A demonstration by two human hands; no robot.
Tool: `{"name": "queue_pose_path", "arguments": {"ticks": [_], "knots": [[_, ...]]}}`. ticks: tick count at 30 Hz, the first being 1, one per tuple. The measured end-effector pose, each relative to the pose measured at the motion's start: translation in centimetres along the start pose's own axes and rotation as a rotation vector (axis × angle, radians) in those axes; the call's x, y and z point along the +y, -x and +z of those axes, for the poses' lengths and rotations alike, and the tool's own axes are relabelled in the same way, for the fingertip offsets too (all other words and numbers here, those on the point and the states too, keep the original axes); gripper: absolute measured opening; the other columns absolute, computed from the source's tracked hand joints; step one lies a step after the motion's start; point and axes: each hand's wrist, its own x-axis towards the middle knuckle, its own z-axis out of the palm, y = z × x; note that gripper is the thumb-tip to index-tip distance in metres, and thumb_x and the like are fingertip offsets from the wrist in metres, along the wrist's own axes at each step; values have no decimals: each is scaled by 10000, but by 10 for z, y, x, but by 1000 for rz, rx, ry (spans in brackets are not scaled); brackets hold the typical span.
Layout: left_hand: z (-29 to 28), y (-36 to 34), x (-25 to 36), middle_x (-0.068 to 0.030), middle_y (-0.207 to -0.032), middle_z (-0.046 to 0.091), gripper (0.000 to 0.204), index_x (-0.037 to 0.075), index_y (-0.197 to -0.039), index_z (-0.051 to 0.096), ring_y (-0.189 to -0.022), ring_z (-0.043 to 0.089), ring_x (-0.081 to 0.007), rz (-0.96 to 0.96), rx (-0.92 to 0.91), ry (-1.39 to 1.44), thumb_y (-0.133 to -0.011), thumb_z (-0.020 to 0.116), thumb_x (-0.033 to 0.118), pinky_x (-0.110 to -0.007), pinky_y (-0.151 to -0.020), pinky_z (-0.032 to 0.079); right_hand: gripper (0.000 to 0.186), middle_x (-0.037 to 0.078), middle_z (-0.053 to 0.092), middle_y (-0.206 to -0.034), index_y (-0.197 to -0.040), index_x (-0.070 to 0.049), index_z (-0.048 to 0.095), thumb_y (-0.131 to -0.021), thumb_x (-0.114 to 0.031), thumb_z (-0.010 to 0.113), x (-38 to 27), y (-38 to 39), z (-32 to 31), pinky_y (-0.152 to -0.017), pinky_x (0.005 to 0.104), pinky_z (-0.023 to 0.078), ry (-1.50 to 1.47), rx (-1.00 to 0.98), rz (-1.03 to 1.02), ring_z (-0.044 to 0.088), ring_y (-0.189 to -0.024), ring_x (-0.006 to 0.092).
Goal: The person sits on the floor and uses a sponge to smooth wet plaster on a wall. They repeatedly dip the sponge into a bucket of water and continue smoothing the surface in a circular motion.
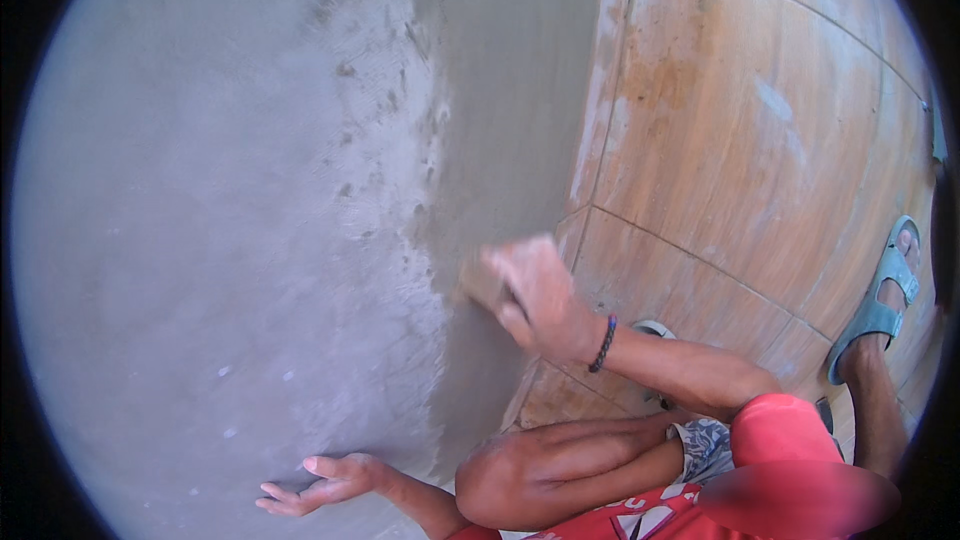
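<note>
My right hand (540, 295), with a dark braided bracelet on its wrist, is closed around a tan block (482, 280). Motion smears the block, so whether it is a sponge or a float I cannot tell. It is at the darker, damp-looking band (500, 150) of a grey plastered surface (200, 240), close to where the wood-look tiles begin. Lower down, my left hand (320, 485) is open, fingers apart and holding nothing, in front of the paler part of the plaster. Rough, whitish patches (390, 140) run along the boundary between pale and dark plaster.
Brown wood-look tiles (740, 130) with dark joints cover the right side, bordered by a narrow tile strip (600, 90). My bent knee (495, 480) sits between my arms. A foot in a teal sandal (880, 305) rests at far right; another shoe (652, 328) is partly hidden behind my forearm.
</note>
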Motion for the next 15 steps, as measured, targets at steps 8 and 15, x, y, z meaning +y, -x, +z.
{"name": "queue_pose_path", "arguments": {"ticks": [8,15], "knots": [[-1,3,1,-218,-1551,257,618,8,-1463,404,-1445,248,-370,-54,-10,92,-972,539,358,-544,-1159,242,628,225,565,-1138,-1310,52,518,-717,-44,698,2,-3,1,-895,474,449,7,44,31,545,-987,397],[-1,4,0,-219,-1550,256,632,7,-1461,409,-1442,258,-364,-24,-18,30,-971,532,387,-537,-1157,250,631,198,562,-1116,-1301,25,530,-699,-44,702,-3,11,-2,-879,486,448,-24,-58,-22,548,-971,381]]}}
